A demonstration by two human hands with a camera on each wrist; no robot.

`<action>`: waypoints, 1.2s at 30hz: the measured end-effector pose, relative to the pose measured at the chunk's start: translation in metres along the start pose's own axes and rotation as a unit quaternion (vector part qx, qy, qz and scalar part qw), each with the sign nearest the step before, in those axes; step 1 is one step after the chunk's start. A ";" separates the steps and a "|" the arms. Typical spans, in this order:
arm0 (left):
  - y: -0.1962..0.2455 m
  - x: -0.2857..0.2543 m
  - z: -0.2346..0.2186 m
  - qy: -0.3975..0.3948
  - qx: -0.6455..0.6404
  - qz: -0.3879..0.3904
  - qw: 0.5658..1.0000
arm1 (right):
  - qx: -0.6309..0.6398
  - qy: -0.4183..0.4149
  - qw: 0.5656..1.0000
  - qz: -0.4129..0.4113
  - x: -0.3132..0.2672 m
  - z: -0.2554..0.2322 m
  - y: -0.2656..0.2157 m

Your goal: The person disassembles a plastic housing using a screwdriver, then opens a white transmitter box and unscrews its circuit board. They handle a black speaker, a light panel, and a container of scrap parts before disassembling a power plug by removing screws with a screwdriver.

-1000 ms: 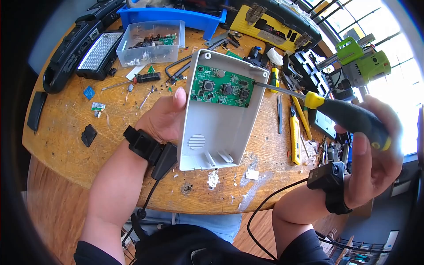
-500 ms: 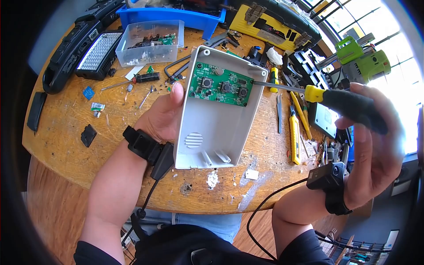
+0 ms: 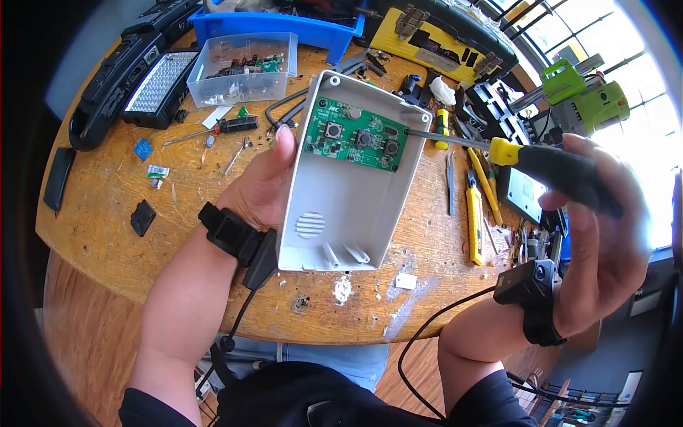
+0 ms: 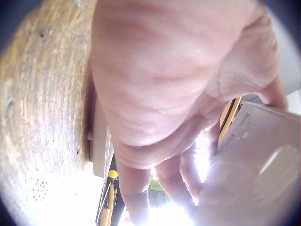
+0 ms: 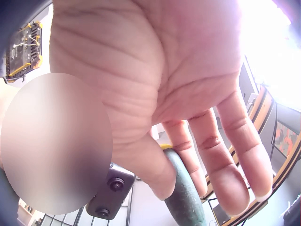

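Note:
My left hand (image 3: pixel 262 178) holds a light grey plastic casing (image 3: pixel 341 206) by its left side, thumb over the edge, its hollow inside facing me. In the upper half of the casing sits a green circuit board (image 3: pixel 347 153) with three push buttons. With thumb and fingers my right hand (image 3: pixel 605 249) grips the black and yellow handle of a screwdriver (image 3: pixel 562 173). The screwdriver's tip meets the board's upper right corner, where a screw sits. In the right wrist view, the handle (image 5: pixel 183 193) lies between thumb and fingers. The left wrist view shows the casing's outer face (image 4: pixel 263 174) against the palm.
Behind the casing, a clear plastic box (image 3: pixel 242 78) of small parts stands before a blue bin (image 3: pixel 284 32). A yellow utility knife (image 3: pixel 474 220) and pliers (image 3: pixel 486 186) lie to the right. Another screwdriver (image 3: pixel 235 125) rests at left on the wooden workbench (image 3: pixel 107 206).
The casing has shifted slightly left and tilted a little. The screwdriver handle has turned slightly and its butt end has risen, with the right fingers moving round it. The tip stays at the board's corner.

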State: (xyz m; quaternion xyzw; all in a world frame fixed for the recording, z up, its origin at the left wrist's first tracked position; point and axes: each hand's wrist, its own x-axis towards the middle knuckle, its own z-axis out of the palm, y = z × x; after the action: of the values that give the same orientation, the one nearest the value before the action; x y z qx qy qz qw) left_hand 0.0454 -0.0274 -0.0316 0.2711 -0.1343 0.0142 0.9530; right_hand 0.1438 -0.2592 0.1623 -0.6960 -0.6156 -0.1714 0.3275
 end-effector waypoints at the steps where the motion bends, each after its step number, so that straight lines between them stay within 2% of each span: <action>1: 0.000 0.000 0.001 0.003 0.007 -0.001 1.000 | -0.008 -0.013 1.000 -0.006 0.001 -0.002 0.001; 6: 0.003 -0.001 0.009 0.003 0.039 0.005 0.999 | -0.005 -0.013 1.000 -0.006 -0.001 0.000 0.003; 9: 0.003 -0.003 0.012 0.024 0.027 0.007 0.999 | -0.009 -0.009 0.999 0.034 -0.004 0.002 -0.005; 12: 0.003 -0.003 0.007 0.027 0.036 -0.005 0.999 | -0.030 0.028 0.997 0.065 -0.006 0.003 -0.008; 15: 0.003 -0.004 0.006 0.020 0.032 -0.009 0.999 | 0.000 0.004 0.996 0.089 -0.002 -0.005 -0.012; 17: 0.006 -0.006 0.010 0.028 0.039 -0.018 0.999 | -0.096 -0.040 0.990 0.098 0.000 -0.008 -0.020; 21: 0.004 -0.004 0.009 0.031 0.035 -0.013 0.999 | -0.090 -0.020 0.991 0.093 -0.001 -0.002 -0.018; 24: 0.002 0.001 0.003 0.018 0.014 -0.002 1.000 | -0.034 -0.017 0.996 0.077 -0.006 -0.014 -0.009; 26: 0.002 0.003 0.001 0.026 0.032 0.038 0.998 | 0.058 0.001 0.997 0.046 -0.015 -0.023 -0.008; 27: 0.003 0.003 0.003 0.026 0.031 0.038 0.998 | 0.058 0.001 0.997 0.046 -0.013 -0.023 -0.008; 29: 0.005 0.002 0.008 0.043 0.008 0.064 0.997 | 0.037 -0.040 0.999 -0.005 -0.010 -0.024 -0.009; 33: 0.005 0.002 0.007 0.028 -0.006 0.052 0.998 | 0.022 -0.064 0.997 0.041 -0.008 -0.019 -0.006; 36: 0.005 0.002 0.003 0.019 -0.008 0.049 0.999 | 0.057 -0.060 0.997 0.009 -0.008 -0.011 0.000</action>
State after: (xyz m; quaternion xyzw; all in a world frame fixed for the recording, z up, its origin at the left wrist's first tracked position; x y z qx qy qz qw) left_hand 0.0462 -0.0250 -0.0260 0.2566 -0.1292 0.0655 0.9556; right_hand 0.1439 -0.2729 0.1649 -0.6906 -0.6369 -0.0916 0.3303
